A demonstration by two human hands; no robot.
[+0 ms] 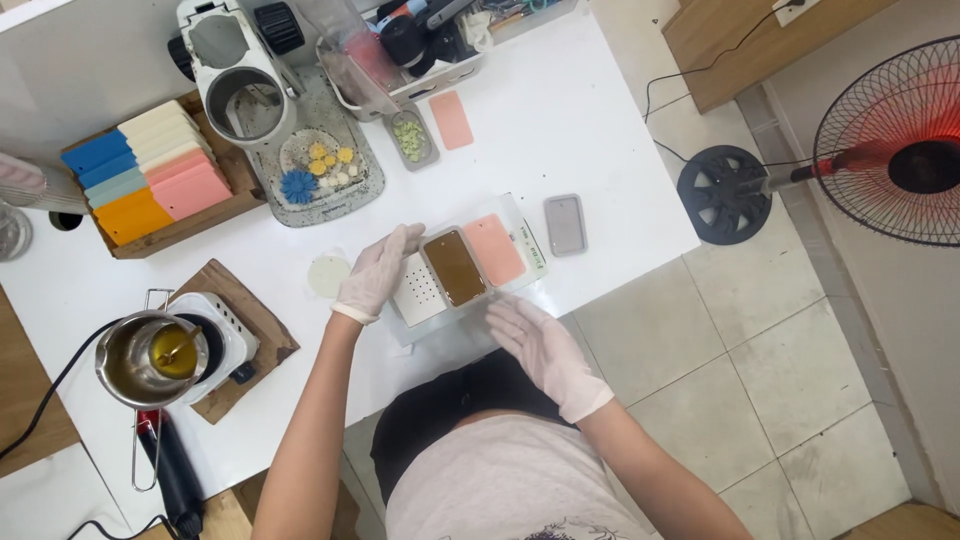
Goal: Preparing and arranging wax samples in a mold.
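The left hand (378, 272), gloved and spread flat, rests on the perforated white tray (420, 292) just beside the brown-filled mould (455, 267), gripping nothing. The right hand (545, 352), also gloved and with its fingers apart, lies flat on the desk (560, 120) at the tray's near edge. A pink mould (494, 249) sits touching the brown one on its far side. The brown fill looks glossy and may be liquid; a nudge from the left hand, or a tilt of the tray, could slop it over the rim onto the tray. The pot (150, 358) on the hotplate (215, 335) stands well apart.
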